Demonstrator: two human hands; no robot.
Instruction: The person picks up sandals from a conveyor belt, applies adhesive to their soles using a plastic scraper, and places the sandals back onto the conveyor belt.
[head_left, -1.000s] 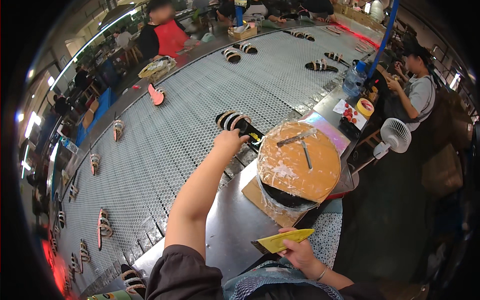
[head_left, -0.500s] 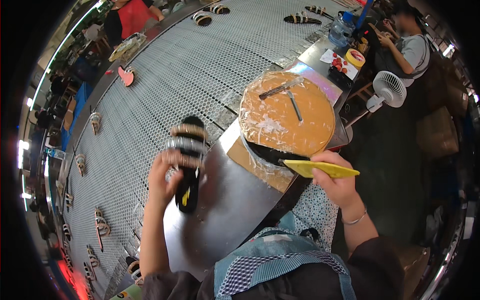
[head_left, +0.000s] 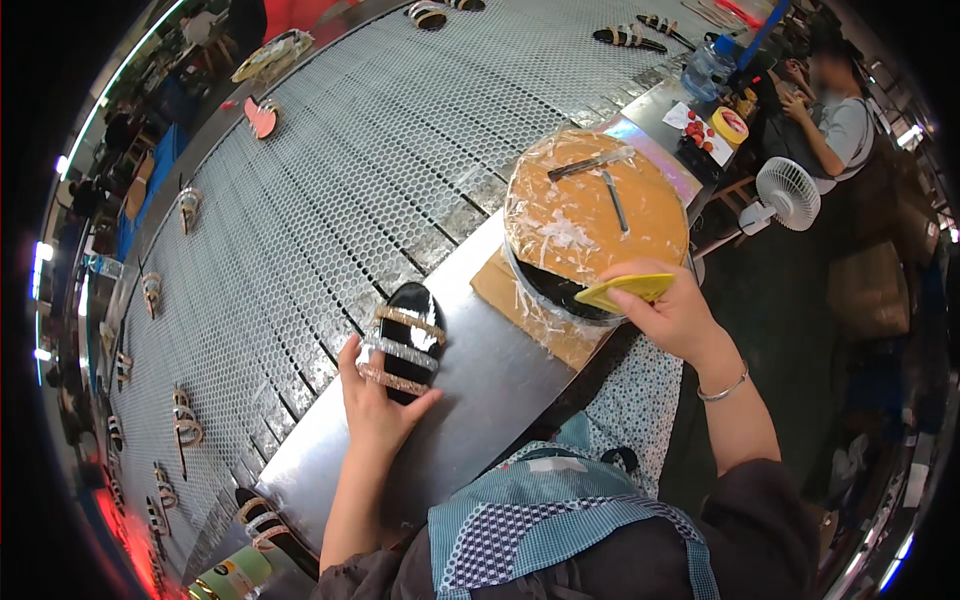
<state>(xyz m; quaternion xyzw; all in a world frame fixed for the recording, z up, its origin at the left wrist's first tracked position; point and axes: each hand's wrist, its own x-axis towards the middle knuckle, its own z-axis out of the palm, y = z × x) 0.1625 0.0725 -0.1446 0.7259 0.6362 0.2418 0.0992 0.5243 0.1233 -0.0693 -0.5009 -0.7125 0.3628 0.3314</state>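
My left hand [head_left: 382,412] grips a black sandal [head_left: 410,302] with three glittery straps, gold, silver and rose. It rests at the metal table's edge beside the mesh surface, with my fingers at the straps and my thumb out to the side. My right hand [head_left: 672,308] is closed around a flat yellow-handled tool [head_left: 628,290]. The tool's tip points into the dark gap of a round container [head_left: 520,268], and its end is hidden there. An orange-brown disc lid [head_left: 570,195], smeared with whitish residue and film, covers most of the container. Two narrow metal tools [head_left: 616,203] lie on the lid.
Cardboard [head_left: 530,325] lies under the container. More sandals [head_left: 187,420] stand along the mesh surface [head_left: 330,190]. To the right are a white fan [head_left: 787,192], yellow tape [head_left: 730,125], red fruit [head_left: 697,130] and a water jug [head_left: 708,70]. A co-worker [head_left: 840,120] sits beyond.
The left hand and sandal have moved right and slightly up, the sandal now tilted differently. The right hand has moved up, putting the yellow-handled tool's tip in the container's gap. The view has shifted.
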